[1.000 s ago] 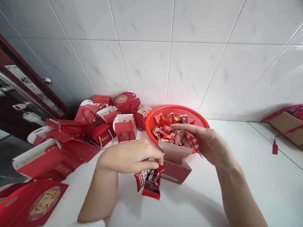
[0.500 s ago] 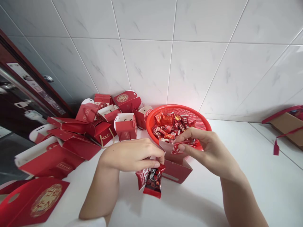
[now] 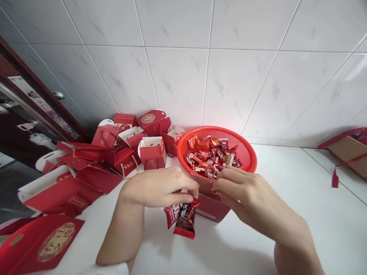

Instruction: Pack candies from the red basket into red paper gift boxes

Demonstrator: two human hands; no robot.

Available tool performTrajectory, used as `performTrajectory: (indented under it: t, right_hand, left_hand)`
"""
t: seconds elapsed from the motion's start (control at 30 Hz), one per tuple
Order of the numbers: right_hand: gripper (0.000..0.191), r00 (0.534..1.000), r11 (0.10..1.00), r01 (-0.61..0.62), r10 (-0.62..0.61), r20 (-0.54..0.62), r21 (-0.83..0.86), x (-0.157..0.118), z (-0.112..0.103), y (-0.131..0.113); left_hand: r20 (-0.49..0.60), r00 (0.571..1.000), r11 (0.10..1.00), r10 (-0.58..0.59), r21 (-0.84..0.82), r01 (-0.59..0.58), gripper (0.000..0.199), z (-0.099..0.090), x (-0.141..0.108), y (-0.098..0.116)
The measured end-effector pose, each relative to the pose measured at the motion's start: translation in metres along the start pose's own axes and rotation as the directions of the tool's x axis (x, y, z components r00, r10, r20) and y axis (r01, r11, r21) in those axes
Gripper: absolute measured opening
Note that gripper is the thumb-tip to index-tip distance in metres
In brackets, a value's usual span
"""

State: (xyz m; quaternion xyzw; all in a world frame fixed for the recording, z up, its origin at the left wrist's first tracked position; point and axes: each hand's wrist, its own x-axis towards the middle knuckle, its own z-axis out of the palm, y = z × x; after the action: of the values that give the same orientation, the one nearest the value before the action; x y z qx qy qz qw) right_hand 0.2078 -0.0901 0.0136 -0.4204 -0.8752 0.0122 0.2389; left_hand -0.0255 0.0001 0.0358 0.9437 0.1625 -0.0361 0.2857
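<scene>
My left hand (image 3: 169, 187) is closed on wrapped candies; a dark red-edged candy packet (image 3: 186, 220) and a lighter red one (image 3: 172, 214) hang below its fingers. Just to its right stands a red gift box (image 3: 210, 206), open at the top, partly covered by both hands. Over the box's right side, my right hand (image 3: 243, 191) points its closed fingers down at the opening. A bit of red wrapper shows at its fingertips; the rest of that candy is hidden. Behind the box, a red plastic basket (image 3: 249, 152) holds many wrapped candies (image 3: 209, 154).
Several red boxes (image 3: 151, 152) crowd the left and back of the white table (image 3: 286, 183). A large red box (image 3: 43, 244) with a gold emblem lies front left. A cardboard box (image 3: 348, 151) with a red ribbon sits far right. A tiled wall (image 3: 177, 84) rises behind.
My right hand has moved down from the basket's front edge to the gift box opening, taking a red candy with it. My left hand has stayed put with its candies.
</scene>
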Motion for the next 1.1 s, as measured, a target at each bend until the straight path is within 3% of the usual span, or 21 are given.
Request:
performTrajectory:
  t: [0.13,0.37,0.57,0.7,0.8,0.97,1.1]
  right_hand:
    - [0.035,0.994,0.991,0.104,-0.106,-0.022,-0.081,-0.002,0.006,-0.011]
    - [0.04,0.996,0.977,-0.027,0.045,0.081,-0.212,0.005,0.011,-0.007]
    - [0.034,0.983,0.975,-0.103,0.13,0.128,-0.197,0.004,0.008,0.0]
    - [0.025,0.994,0.997,-0.077,0.079,0.077,-0.027,0.001,-0.002,0.004]
    - [0.023,0.991,0.972,-0.13,0.135,-0.012,0.195,0.001,-0.01,0.005]
    - [0.02,0.948,0.817,-0.28,0.319,0.008,0.504,0.006,-0.015,0.004]
    - [0.021,0.934,0.749,-0.313,0.354,0.046,0.584,0.007,-0.013,0.006]
  left_hand:
    - [0.013,1.0,1.0,-0.012,-0.004,0.012,0.015,-0.001,0.0,0.001]
    - [0.001,1.0,1.0,-0.007,0.006,0.007,0.014,-0.001,0.001,0.002]
    - [-0.009,1.0,1.0,-0.014,-0.01,0.014,0.016,0.0,0.002,0.001]
    - [-0.052,0.999,0.998,-0.006,-0.069,0.003,0.017,-0.001,0.003,0.001]
    - [-0.183,0.983,0.991,0.005,-0.131,-0.03,0.018,-0.001,0.006,0.002]
    - [-0.469,0.881,0.961,-0.062,-0.265,-0.073,0.019,0.004,0.014,0.006]
    - [-0.576,0.808,0.953,-0.126,-0.297,-0.064,0.019,0.009,0.02,0.007]
